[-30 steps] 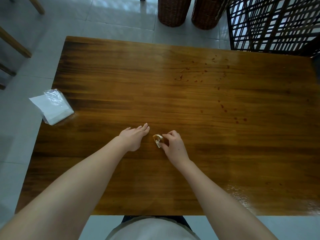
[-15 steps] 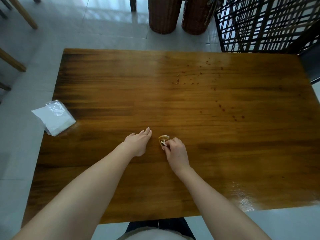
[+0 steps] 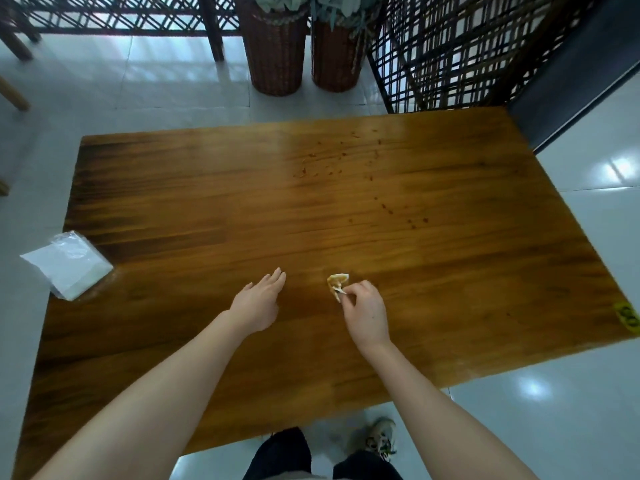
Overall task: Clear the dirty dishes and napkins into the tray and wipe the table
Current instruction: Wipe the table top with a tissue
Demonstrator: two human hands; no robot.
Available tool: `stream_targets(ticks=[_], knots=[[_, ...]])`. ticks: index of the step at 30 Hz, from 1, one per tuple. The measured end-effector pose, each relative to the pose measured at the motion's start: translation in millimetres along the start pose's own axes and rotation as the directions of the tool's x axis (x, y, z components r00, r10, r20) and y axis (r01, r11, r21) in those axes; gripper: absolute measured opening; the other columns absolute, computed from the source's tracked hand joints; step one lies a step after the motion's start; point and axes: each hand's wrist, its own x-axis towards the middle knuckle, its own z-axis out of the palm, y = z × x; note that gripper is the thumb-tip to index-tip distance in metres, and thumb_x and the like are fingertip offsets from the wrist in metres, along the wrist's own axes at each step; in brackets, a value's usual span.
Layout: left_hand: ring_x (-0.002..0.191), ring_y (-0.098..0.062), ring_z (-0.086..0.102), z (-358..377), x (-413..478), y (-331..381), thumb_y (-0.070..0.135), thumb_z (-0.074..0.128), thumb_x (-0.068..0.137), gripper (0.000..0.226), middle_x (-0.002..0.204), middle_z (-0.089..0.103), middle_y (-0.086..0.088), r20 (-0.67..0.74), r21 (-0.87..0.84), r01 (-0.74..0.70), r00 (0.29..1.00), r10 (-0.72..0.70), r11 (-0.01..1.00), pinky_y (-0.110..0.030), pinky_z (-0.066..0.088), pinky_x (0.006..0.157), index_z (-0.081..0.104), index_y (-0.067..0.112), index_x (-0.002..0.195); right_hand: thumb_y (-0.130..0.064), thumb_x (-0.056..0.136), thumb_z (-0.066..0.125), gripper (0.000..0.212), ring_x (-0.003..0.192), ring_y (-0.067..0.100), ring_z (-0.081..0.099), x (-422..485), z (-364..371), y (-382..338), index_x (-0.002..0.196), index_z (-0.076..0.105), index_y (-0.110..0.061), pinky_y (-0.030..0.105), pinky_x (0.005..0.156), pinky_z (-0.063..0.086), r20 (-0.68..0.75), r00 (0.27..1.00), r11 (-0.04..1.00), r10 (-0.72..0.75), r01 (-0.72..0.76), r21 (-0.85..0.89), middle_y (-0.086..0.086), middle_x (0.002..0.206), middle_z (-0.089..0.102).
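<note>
Pinching crumpled, stained napkin (image 3: 337, 282): right hand (image 3: 365, 313).

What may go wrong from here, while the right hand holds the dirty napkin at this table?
1. The napkin, pinched by the right hand, is small and already stained. It may smear the red spots farther back rather than lift them.
2. The tissue pack overhangs the left edge of the table. A brush from the open left hand might knock it to the floor.
3. No tray is in view, so scraps may drop while the napkin is carried away.
</note>
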Motion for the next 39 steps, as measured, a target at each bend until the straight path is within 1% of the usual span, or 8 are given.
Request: stream_targets(ticks=[4, 7, 11, 16, 23, 32, 34, 39], knots=[[0.149, -0.018, 0.004, 12.5, -3.7, 61.3, 0.006, 0.043, 0.097, 0.073, 0.162, -0.003, 0.002, -0.019, -0.022, -0.048, 0.999, 0.048, 0.999, -0.038, 0.015, 0.119, 0.001, 0.020, 0.155, -0.019, 0.091, 0.062, 0.010, 0.086, 0.010, 0.054, -11.7, -44.7, 45.8, 0.097, 0.069, -0.015, 0.028, 0.077, 0.051, -0.025, 1.000, 1.000, 0.018, -0.017, 0.012, -0.009, 0.088, 0.056], [0.149, -0.019, 0.006, 18.4, -2.6, 111.5, 0.007, 0.043, 0.098, 0.071, 0.162, -0.004, 0.002, -0.030, -0.037, -0.070, 0.997, 0.069, 0.997, -0.039, 0.022, 0.117, 0.002, 0.019, 0.155, -0.019, 0.092, 0.061, 0.011, 0.085, 0.011, 0.055, -23.1, -85.6, 94.6, 0.097, 0.070, -0.013, 0.030, 0.076, 0.050, -0.036, 0.999, 0.999, 0.031, -0.031, 0.008, -0.005, 0.089, 0.060], [0.149, -0.017, 0.006, 27.7, -3.1, 176.0, 0.001, 0.039, 0.096, 0.072, 0.162, -0.004, 0.002, -0.065, -0.024, -0.049, 0.997, 0.047, 0.999, -0.037, 0.024, 0.117, 0.002, 0.019, 0.155, -0.018, 0.092, 0.061, 0.012, 0.084, 0.011, 0.055, -37.8, -140.3, 161.8, 0.097, 0.070, -0.012, 0.027, 0.073, 0.049, -0.066, 0.996, 0.998, 0.054, -0.052, 0.031, -0.004, 0.089, 0.061], [0.149, -0.016, 0.007, 40.5, 2.1, 249.3, 0.001, 0.043, 0.095, 0.075, 0.162, -0.004, 0.004, -0.091, -0.042, -0.020, 0.996, 0.016, 0.999, -0.038, 0.040, 0.106, 0.002, 0.020, 0.155, -0.016, 0.091, 0.061, 0.014, 0.086, 0.017, 0.059, -53.0, -197.9, 232.7, 0.100, 0.070, -0.009, 0.035, 0.077, 0.051, -0.086, 0.993, 0.996, 0.080, -0.077, 0.036, 0.002, 0.093, 0.065], [0.148, -0.016, 0.011, 47.7, 27.7, 324.0, 0.005, 0.046, 0.095, 0.074, 0.162, 0.000, 0.005, -0.102, -0.006, -0.048, 0.994, 0.047, 0.999, -0.039, 0.041, 0.103, 0.006, 0.021, 0.155, -0.015, 0.091, 0.062, 0.012, 0.087, 0.024, 0.059, -63.6, -257.5, 311.7, 0.098, 0.069, -0.007, 0.042, 0.076, 0.050, -0.116, 0.977, 0.983, 0.180, -0.177, 0.043, 0.006, 0.093, 0.064], [0.146, -0.017, 0.021, 34.6, 109.9, 420.9, 0.004, 0.046, 0.095, 0.075, 0.162, -0.002, 0.005, -0.057, 0.026, -0.145, 0.988, 0.146, 0.989, -0.042, 0.044, 0.101, 0.006, 0.021, 0.155, -0.014, 0.089, 0.065, 0.011, 0.083, 0.025, 0.059, -30.0, -325.5, 402.5, 0.094, 0.070, -0.005, 0.031, 0.071, 0.043, -0.231, 0.935, 0.962, 0.270, -0.273, 0.017, 0.008, 0.089, 0.065], [0.147, -0.017, 0.018, 28.1, 130.5, 442.1, 0.005, 0.046, 0.096, 0.073, 0.162, -0.003, 0.004, -0.050, 0.035, -0.174, 0.983, 0.176, 0.984, -0.041, 0.043, 0.102, 0.005, 0.021, 0.155, -0.015, 0.089, 0.065, 0.012, 0.085, 0.025, 0.059, -15.6, -338.5, 418.8, 0.095, 0.070, -0.006, 0.031, 0.071, 0.043, -0.260, 0.918, 0.952, 0.301, -0.306, 0.018, 0.007, 0.090, 0.065], [0.146, -0.018, 0.020, 17.4, 166.8, 484.2, 0.007, 0.045, 0.098, 0.072, 0.162, -0.004, 0.006, -0.004, 0.039, -0.202, 0.979, 0.202, 0.979, -0.041, 0.042, 0.103, 0.004, 0.022, 0.155, -0.017, 0.090, 0.063, 0.010, 0.075, 0.017, 0.053, 17.5, -363.3, 452.7, 0.093, 0.069, -0.009, 0.028, 0.065, 0.037, -0.294, 0.896, 0.940, 0.334, -0.341, 0.030, -0.006, 0.080, 0.055]])
